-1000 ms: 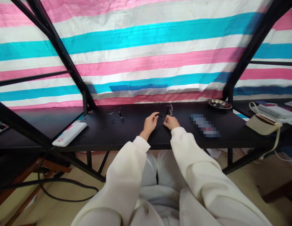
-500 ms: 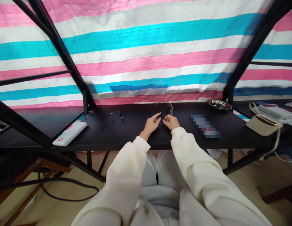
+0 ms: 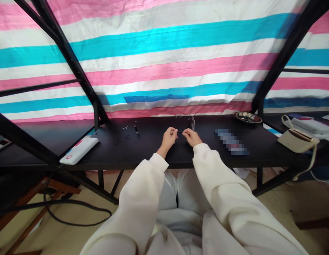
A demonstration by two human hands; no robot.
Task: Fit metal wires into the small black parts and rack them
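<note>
My left hand [image 3: 168, 137] and my right hand [image 3: 191, 137] are a short way apart above the black table [image 3: 154, 152]. Both have their fingers pinched on the ends of a thin, dark strip-like piece [image 3: 179, 132], too small to name. Just beyond my right hand lies a small dark object [image 3: 189, 124] beside a clear, bead-like strand [image 3: 193, 123]. Off to the left, a short black stick with a silvery end [image 3: 136, 130] rests on the tabletop.
A white power bank-like box [image 3: 79, 151] lies at the left. Rightward are a blurred-out packet [image 3: 231, 142], a shiny metal dish [image 3: 248, 117] and a cream handbag [image 3: 297, 140]. Black frame posts [image 3: 74, 67] and a striped sheet [image 3: 169, 71] stand behind.
My left hand's index finger was stretched out toward my right hand; now its fingers are closed in a pinch. The dark piece now spans between both hands.
</note>
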